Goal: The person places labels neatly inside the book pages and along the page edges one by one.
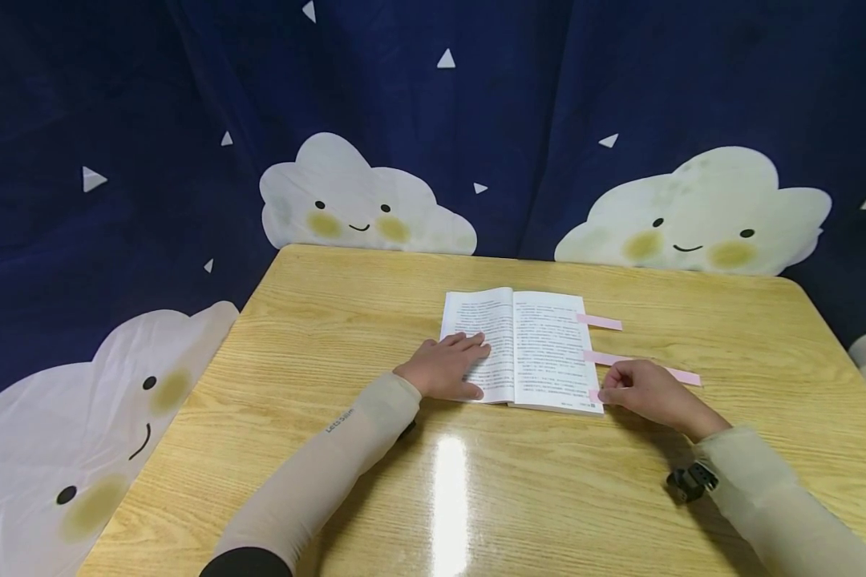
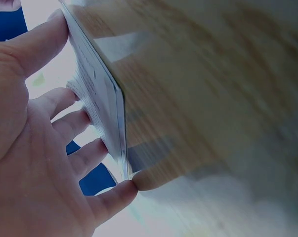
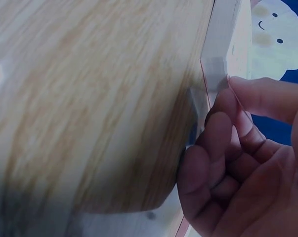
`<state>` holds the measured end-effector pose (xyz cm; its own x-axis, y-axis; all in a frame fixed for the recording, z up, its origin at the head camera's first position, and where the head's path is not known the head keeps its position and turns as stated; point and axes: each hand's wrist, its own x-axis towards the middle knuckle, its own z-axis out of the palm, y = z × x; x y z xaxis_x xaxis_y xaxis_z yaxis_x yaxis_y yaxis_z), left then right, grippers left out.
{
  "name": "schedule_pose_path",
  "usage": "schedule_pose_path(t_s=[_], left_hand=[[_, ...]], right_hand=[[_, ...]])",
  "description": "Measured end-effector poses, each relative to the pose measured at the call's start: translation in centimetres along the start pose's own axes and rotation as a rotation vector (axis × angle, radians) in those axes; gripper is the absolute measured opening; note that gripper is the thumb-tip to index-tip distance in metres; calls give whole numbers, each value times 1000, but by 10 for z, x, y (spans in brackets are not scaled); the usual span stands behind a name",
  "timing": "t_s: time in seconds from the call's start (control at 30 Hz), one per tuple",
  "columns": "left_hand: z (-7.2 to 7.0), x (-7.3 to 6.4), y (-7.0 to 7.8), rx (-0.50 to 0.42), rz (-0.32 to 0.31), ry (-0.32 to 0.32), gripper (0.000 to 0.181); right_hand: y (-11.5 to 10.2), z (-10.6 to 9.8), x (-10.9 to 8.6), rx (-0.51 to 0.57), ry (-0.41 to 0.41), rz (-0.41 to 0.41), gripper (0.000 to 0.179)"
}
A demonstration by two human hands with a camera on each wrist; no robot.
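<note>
An open book with printed pages lies on the wooden table. Spread over its left page is my left hand, fingers extended; in the left wrist view the thumb and fingers reach onto the page from the book's edge. My right hand, at the lower right corner, pinches a pink paper strip between thumb and index finger, the other fingers curled. That strip's inner end overlaps the right page; the rest is hidden by the hand. In the right wrist view, the pinch sits beside the page block.
Two more pink strips stick out from the right page: a short upper one and a longer middle one, which passes behind my right hand. A navy curtain with cloud prints hangs past the table's far and left edges.
</note>
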<state>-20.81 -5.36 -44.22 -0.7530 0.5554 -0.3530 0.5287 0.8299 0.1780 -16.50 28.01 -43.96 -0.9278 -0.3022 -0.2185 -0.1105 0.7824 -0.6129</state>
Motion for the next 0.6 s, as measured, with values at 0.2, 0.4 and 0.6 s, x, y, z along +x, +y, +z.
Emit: schedule_pose_path(t_s=[0.2,0.4,0.6], left_hand=[[-2,-2,1,-2,-1,-3,78],[-2,-2,1,-8,-2,-6,78],[-3,-2,2,-7,-3,-8,78]], right_hand=[[1,0,0,-24,3,-5,17],[-4,3,-4,-129,70,-50,18],[-10,11,-14,-397,274,-279,10]])
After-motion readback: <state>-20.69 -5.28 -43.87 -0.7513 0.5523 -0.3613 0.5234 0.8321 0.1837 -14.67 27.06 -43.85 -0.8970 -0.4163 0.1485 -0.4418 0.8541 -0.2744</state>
